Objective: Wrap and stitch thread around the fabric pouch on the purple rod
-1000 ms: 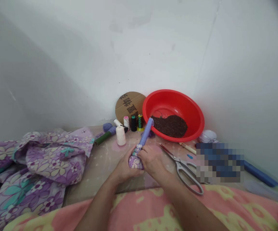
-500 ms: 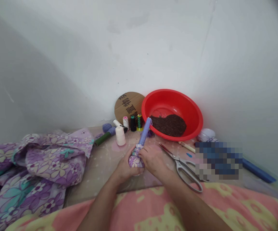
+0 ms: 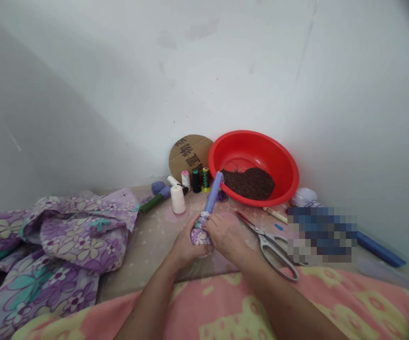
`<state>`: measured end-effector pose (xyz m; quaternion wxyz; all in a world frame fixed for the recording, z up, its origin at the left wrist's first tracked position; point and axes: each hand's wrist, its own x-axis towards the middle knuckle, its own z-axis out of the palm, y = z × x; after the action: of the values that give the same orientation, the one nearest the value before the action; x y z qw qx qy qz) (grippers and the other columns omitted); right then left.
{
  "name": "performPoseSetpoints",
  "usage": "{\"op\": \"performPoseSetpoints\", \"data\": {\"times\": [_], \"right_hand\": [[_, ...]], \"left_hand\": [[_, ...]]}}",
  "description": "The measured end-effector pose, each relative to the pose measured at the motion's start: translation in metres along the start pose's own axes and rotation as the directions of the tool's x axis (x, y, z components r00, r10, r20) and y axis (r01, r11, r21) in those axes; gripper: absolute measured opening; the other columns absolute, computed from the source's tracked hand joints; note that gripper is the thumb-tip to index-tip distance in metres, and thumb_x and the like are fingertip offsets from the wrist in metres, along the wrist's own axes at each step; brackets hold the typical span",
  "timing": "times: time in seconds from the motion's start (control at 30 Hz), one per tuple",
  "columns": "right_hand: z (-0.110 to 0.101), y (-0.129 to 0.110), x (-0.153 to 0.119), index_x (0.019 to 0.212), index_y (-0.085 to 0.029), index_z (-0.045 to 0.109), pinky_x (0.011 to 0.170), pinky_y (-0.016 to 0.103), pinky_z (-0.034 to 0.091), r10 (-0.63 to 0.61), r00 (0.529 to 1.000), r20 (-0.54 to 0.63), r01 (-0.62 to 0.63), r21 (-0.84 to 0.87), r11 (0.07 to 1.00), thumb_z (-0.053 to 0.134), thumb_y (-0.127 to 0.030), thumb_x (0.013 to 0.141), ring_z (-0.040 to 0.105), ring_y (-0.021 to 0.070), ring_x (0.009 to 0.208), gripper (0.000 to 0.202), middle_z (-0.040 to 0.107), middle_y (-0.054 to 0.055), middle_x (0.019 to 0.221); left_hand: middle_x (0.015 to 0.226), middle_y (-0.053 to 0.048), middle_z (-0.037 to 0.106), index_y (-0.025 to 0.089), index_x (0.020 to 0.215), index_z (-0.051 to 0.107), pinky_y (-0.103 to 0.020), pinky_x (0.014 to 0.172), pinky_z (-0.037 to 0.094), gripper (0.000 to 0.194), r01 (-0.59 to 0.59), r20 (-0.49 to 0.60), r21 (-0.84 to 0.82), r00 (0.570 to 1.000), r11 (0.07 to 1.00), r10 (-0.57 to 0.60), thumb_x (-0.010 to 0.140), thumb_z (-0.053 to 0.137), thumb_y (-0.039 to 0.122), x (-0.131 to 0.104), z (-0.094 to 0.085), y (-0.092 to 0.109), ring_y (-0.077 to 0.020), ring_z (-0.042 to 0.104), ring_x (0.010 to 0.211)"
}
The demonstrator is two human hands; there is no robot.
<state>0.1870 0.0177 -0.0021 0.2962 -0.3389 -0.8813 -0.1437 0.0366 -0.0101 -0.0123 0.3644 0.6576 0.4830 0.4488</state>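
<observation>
Both the left hand and right hand grip a floral bundle at centre, the left curled around its rounded base, the right's bent fingers at its gathered neck; a purple rod slants up from it. Bare tabletop opens between floral cloth and the left hand; scissors crowd the right. Beyond, a red basin holds dark brown, grainy material.

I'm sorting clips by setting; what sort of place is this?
Probably a sewing or craft corner, perhaps at home: thread spools stand near the wall, scissors lie to the right, and floral fabric is heaped at the left.
</observation>
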Motion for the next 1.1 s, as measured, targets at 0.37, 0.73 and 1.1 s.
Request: {"op": "performPoseSetpoints", "data": {"times": [0.37, 0.73, 1.1], "right_hand": [[-0.003, -0.002, 0.003, 0.084, -0.016, 0.054, 0.059, 0.03, 0.037, 0.006, 0.999, 0.04, -0.005, -0.043, 0.999, 0.044, -0.01, 0.08, 0.05, 0.0192, 0.073, 0.013, 0.056, 0.006, 0.078], [0.007, 0.0, 0.001, 0.08, -0.016, 0.056, 0.057, 0.025, 0.037, 0.246, 0.962, -0.115, -0.217, 0.223, 0.95, 0.042, -0.017, 0.081, 0.052, 0.0149, 0.062, 0.014, 0.06, 0.004, 0.068], [0.0, 0.012, 0.004, 0.07, -0.016, 0.055, 0.049, 0.021, 0.039, 0.579, 0.809, 0.101, -0.378, 0.843, 0.383, 0.056, -0.02, 0.067, 0.051, 0.0108, 0.054, 0.004, 0.055, -0.002, 0.059]], "left_hand": [[0.126, -0.007, 0.046, 0.02, 0.128, 0.034, -0.037, 0.094, 0.037, 0.088, -0.036, -0.04, 0.045, 0.998, 0.998, 0.038, 0.049, 0.074, 0.022, 0.0, 0.003, -0.001, -0.026, 0.046, 0.111], [0.121, -0.006, 0.05, 0.02, 0.128, 0.035, -0.037, 0.091, 0.039, 0.087, 0.054, -0.021, -0.004, 0.998, 0.999, -0.055, 0.049, 0.073, 0.018, -0.001, 0.004, 0.007, -0.0257, 0.048, 0.107], [0.12, -0.007, 0.05, 0.019, 0.129, 0.033, -0.031, 0.083, 0.043, 0.088, 0.046, 0.035, -0.133, 0.999, 0.99, -0.042, 0.05, 0.072, 0.019, 0.001, 0.0, -0.001, -0.0227, 0.051, 0.1]]}}
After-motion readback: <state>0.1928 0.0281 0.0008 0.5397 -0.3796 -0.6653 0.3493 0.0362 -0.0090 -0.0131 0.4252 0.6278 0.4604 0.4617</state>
